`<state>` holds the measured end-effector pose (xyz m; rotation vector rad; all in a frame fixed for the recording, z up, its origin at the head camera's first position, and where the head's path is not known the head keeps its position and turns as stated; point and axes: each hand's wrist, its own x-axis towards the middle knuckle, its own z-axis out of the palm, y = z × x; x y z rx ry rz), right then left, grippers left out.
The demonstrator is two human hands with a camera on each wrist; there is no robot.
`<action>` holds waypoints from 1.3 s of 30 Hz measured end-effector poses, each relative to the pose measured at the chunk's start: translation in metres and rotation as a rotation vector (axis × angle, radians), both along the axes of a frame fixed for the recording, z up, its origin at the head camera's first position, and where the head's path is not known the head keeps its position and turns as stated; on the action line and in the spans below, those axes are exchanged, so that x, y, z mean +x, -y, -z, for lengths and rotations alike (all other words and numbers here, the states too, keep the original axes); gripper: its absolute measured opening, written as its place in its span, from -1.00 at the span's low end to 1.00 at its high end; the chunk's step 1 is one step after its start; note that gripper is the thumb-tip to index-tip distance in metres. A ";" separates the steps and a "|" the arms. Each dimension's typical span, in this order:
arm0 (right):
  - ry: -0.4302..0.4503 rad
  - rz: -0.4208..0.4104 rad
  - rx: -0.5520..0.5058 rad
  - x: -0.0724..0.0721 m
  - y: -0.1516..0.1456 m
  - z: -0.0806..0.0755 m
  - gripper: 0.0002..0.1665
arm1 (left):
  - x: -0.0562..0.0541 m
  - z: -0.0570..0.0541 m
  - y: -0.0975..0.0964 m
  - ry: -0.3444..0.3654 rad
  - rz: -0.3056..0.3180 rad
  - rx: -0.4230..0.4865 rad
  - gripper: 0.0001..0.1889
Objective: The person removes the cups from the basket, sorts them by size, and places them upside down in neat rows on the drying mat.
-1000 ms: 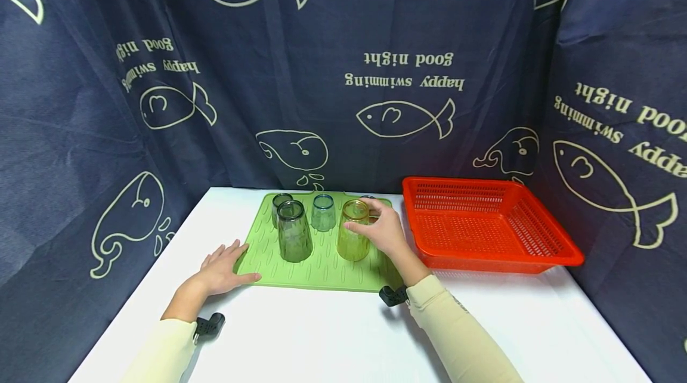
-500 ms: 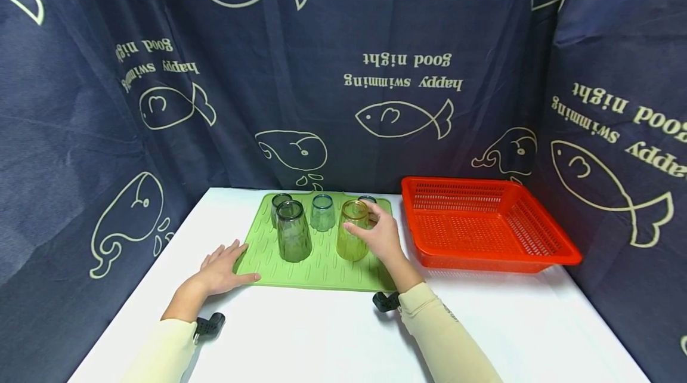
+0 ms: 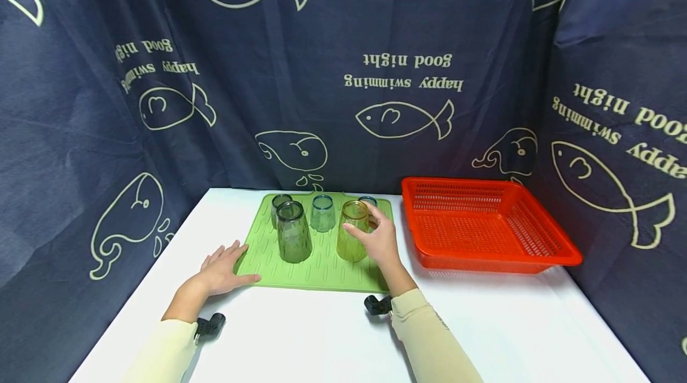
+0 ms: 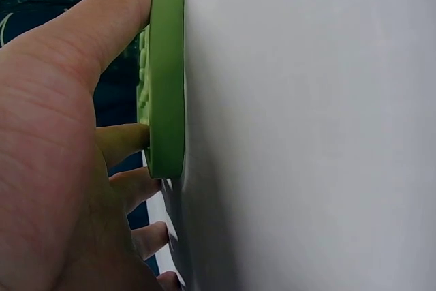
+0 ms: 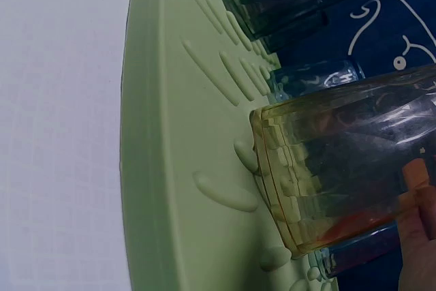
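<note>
A tall yellow drinking glass (image 3: 350, 243) stands wider end down on a green ribbed drying mat (image 3: 311, 275). My right hand (image 3: 382, 241) holds it from the right side, thumb in front and fingers behind. In the right wrist view the glass (image 5: 340, 161) has its rim right at the mat's surface. My left hand (image 3: 221, 271) rests with spread, fairly straight fingers at the mat's front left corner. The left wrist view shows its thumb (image 4: 102, 22) on the mat's edge (image 4: 167, 80). Left of the yellow glass stands a tall dark grey-green glass (image 3: 294, 241).
Along the mat's back stand a small dark glass (image 3: 276, 211), a small blue-tinted glass (image 3: 323, 217) and another blue-rimmed glass (image 3: 370, 199), mostly hidden behind my right hand. A red plastic basket (image 3: 485, 261) stands to the right on the white table (image 3: 300, 335). A dark curtain (image 3: 322, 61) encloses the back and sides.
My right wrist and forearm have swung left, while the yellow glass stays in place. More of the blue-rimmed glass behind the right hand shows. The left hand has not moved.
</note>
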<state>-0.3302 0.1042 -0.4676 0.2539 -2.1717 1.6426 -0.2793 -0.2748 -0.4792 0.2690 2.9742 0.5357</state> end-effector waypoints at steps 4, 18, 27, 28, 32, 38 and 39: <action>0.017 0.004 -0.016 0.001 -0.001 0.002 -0.19 | 0.002 -0.004 -0.003 0.018 0.000 0.013 0.08; 0.056 0.004 -0.037 0.001 0.001 0.003 -0.19 | 0.003 -0.002 -0.002 0.023 -0.002 0.010 0.09; 0.051 0.004 -0.029 0.003 0.000 -0.001 -0.20 | 0.001 0.000 -0.001 0.018 -0.003 0.009 0.10; 0.051 0.005 -0.029 0.003 0.000 -0.001 -0.19 | 0.001 0.000 -0.001 0.018 -0.003 0.008 0.10; 0.062 0.010 -0.027 0.004 0.000 -0.002 -0.19 | 0.001 -0.002 -0.002 0.021 -0.002 0.008 0.10; 0.052 0.006 -0.022 0.002 0.000 -0.003 -0.20 | 0.000 -0.004 -0.002 0.025 -0.008 0.005 0.11; 0.048 0.004 -0.023 0.002 0.000 -0.003 -0.20 | 0.000 -0.004 -0.002 0.024 -0.008 0.004 0.11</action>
